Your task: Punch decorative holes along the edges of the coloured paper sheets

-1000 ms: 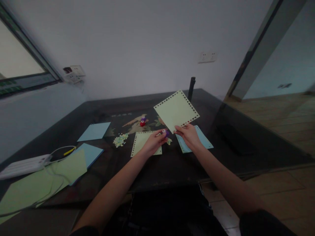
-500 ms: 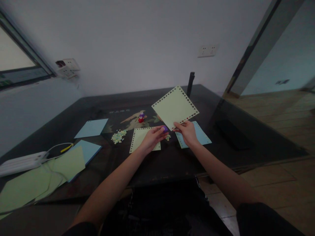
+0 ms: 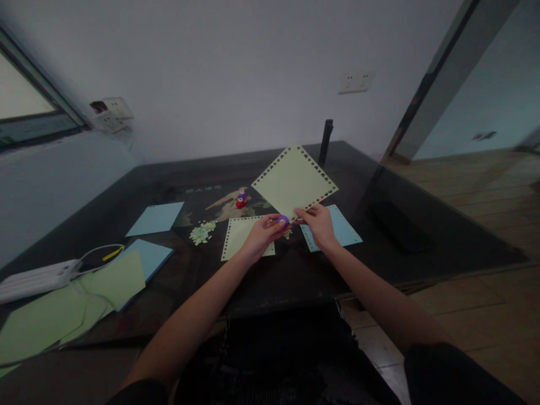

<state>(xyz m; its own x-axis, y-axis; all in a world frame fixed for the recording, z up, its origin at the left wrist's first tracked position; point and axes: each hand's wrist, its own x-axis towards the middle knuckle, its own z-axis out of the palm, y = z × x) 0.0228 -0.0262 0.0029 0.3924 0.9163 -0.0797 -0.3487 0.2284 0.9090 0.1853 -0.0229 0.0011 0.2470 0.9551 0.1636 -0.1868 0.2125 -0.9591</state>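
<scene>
My left hand (image 3: pixel 262 237) is closed round a small purple paper punch (image 3: pixel 283 220), which meets the lower corner of a pale green sheet of paper (image 3: pixel 295 179). Between thumb and fingers, my right hand (image 3: pixel 318 225) pinches that sheet near the same corner. The sheet is held up and turned like a diamond, with small shapes punched along its edges. Under my left hand lies a second punched green sheet (image 3: pixel 236 239), and a punched light blue sheet (image 3: pixel 343 228) is partly behind my right hand. Little punched-out bits (image 3: pixel 203 232) form a pile on the left.
A red punch (image 3: pixel 240 204) and a purple one (image 3: pixel 242 195) stand mid-table. On the left are blue paper (image 3: pixel 156 218), green sheets (image 3: pixel 46 318), a white power strip (image 3: pixel 36 280) and cables. A black upright object (image 3: pixel 325 142) stands at the back, and a dark flat object (image 3: pixel 399 226) lies right.
The held sheet has shifted slightly left and turned a little. The purple punch in my left hand has come onto its lower corner.
</scene>
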